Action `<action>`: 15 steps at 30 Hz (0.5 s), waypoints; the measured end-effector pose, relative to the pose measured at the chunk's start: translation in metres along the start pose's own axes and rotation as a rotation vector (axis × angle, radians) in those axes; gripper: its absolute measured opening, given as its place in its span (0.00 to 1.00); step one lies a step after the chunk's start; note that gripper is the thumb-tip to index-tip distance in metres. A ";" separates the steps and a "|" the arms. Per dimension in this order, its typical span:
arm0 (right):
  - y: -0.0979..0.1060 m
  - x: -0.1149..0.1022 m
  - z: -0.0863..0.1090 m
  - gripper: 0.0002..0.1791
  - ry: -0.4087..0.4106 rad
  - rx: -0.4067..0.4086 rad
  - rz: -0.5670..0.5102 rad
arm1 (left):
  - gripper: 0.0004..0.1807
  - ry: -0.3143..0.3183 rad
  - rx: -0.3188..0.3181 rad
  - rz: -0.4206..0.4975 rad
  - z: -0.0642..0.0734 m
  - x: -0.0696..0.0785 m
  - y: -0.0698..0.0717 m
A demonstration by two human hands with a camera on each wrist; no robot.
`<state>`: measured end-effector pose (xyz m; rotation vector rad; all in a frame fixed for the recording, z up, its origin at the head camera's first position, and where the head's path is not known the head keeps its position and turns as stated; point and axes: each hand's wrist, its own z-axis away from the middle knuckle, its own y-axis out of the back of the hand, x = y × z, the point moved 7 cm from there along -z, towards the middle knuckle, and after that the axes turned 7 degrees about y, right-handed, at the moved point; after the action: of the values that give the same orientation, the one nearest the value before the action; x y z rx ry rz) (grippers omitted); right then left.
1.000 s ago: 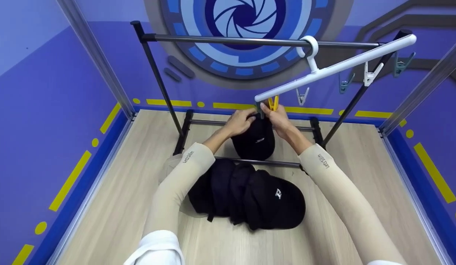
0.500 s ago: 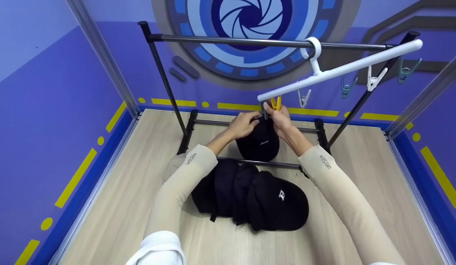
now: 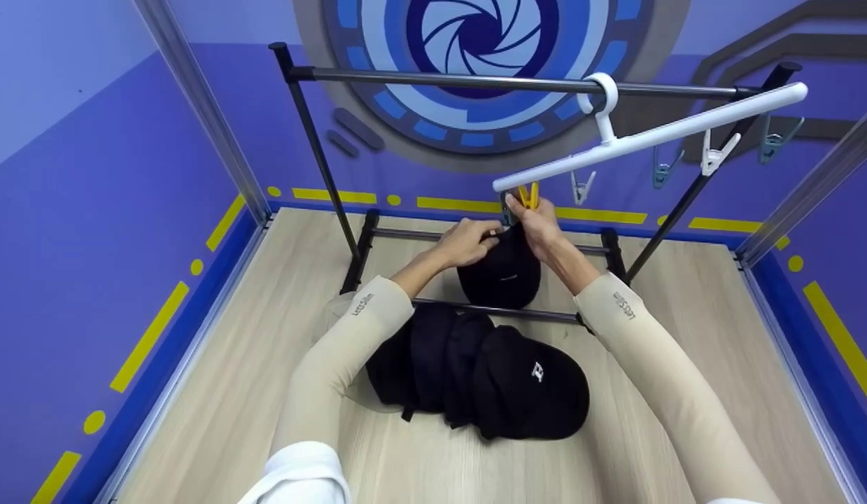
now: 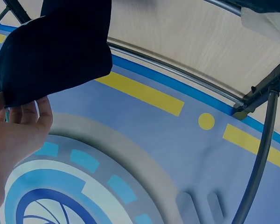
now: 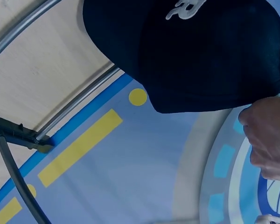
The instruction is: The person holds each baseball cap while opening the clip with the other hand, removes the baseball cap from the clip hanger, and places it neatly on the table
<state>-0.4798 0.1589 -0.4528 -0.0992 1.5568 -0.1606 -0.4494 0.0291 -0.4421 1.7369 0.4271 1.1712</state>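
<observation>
A black baseball cap hangs below the left end of a white clip hanger, its light front logo visible in the right wrist view. My left hand pinches the cap's upper edge between thumb and fingers, as the left wrist view also shows. Close beside it, my right hand grips the dark clip at the hanger's end, thumb over it. A yellow clip stands up just behind that thumb. The clip's jaws are hidden by the fingers and the cap.
The hanger hooks over a black rack's top bar and slants down to the left. White clips and grey-green clips hang along it. Nested dark caps lie on the wooden floor in front of the rack's lower bar.
The cap has shifted slightly right and its front has tipped, so the logo shows more edge-on. Both hands keep their holds, the left edging right. The head view has shifted a little.
</observation>
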 end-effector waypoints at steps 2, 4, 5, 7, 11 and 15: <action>0.001 -0.001 0.000 0.05 -0.004 -0.019 0.011 | 0.13 -0.022 -0.006 -0.002 0.001 0.003 0.000; 0.003 -0.001 0.000 0.06 -0.009 -0.029 0.019 | 0.13 -0.039 -0.004 -0.002 0.002 0.005 0.000; 0.003 -0.001 0.000 0.07 -0.012 -0.033 0.024 | 0.13 -0.043 -0.002 0.004 0.002 0.006 -0.001; 0.004 -0.002 0.001 0.07 -0.009 -0.036 0.039 | 0.14 -0.041 0.008 0.012 0.003 0.007 -0.001; 0.005 -0.009 0.000 0.11 0.038 -0.026 0.071 | 0.14 -0.027 0.039 0.030 0.003 0.008 0.000; 0.005 -0.017 -0.001 0.24 0.094 -0.063 0.124 | 0.13 -0.011 0.081 0.022 0.003 0.009 0.003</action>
<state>-0.4806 0.1664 -0.4368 -0.0443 1.6567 -0.0184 -0.4435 0.0329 -0.4351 1.8209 0.4554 1.1733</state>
